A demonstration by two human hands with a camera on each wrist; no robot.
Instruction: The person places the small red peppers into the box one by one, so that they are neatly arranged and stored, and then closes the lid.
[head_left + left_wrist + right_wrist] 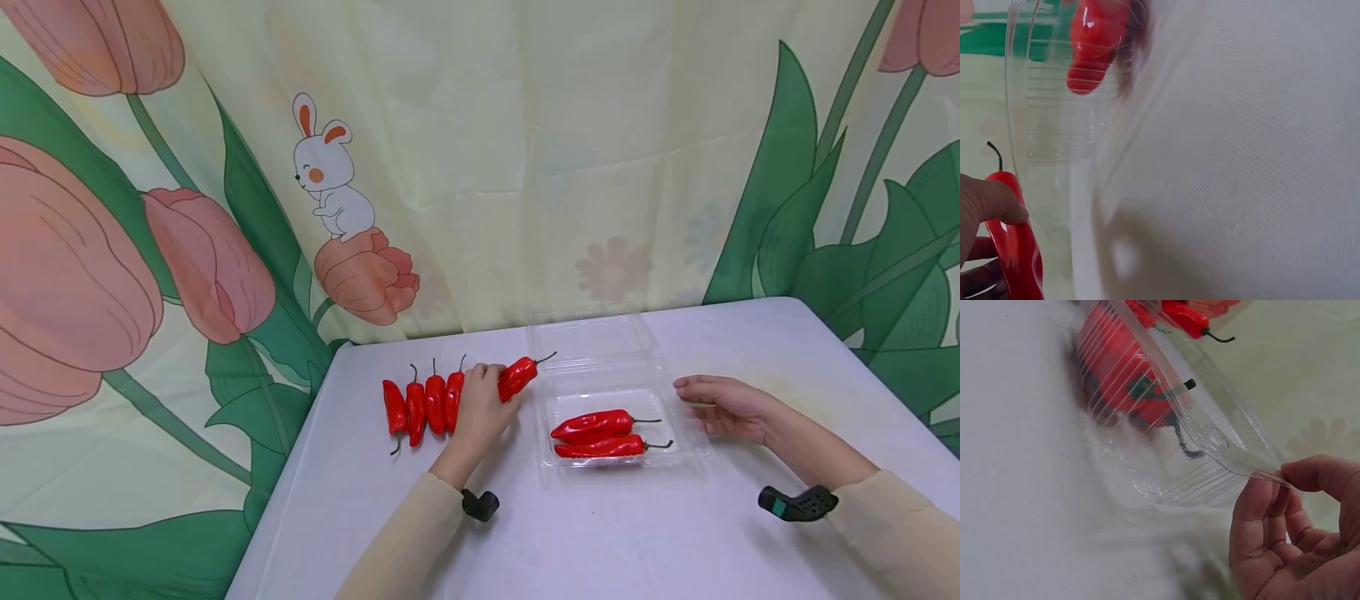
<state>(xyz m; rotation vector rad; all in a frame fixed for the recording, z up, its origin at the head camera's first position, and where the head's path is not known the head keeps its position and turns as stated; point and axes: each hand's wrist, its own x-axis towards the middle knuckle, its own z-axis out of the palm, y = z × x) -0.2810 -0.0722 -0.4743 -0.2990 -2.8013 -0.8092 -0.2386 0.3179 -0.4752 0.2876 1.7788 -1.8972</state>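
Observation:
My left hand [482, 410] grips a red chili pepper [517, 377] with its dark stem pointing up and right, just left of a clear plastic clamshell box [678, 454]. In the left wrist view, the thumb presses along the side of that pepper [1019, 259]. Two red peppers [596, 426] lie side by side in the box, stems to the right. On the right side of the box, my right hand [729, 407] pinches its rim [1244, 465] between thumb and fingers, as the right wrist view shows. The clear lid [588, 340] lies folded back behind the box.
Several more red peppers [415, 414] stand in a row on the white table [555, 542], left of my left hand; the leftmost has its stem toward me. A curtain [465, 167] printed with tulips and a rabbit hangs behind the table.

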